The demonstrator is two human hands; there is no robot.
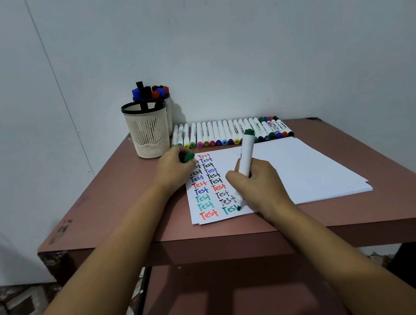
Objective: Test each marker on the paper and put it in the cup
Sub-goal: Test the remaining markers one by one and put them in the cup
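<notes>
My right hand (257, 186) grips a white marker with a green end (246, 153), its tip down on the paper (308, 168) at the end of a green "Test" in the bottom row. My left hand (174, 168) rests on the paper's top left corner and holds the green cap (189, 156). Two columns of "Test" in red, blue, black and green fill the sheet's left side. A cream mesh cup (148, 131) with a black rim stands at the table's back left. Behind it a second cup (169, 109) holds several markers.
A row of several white markers (224, 132) with coloured ends lies along the back of the reddish-brown table (108, 215), against the pale wall. The paper is a stack of sheets. Patterned floor shows below the table's front edge.
</notes>
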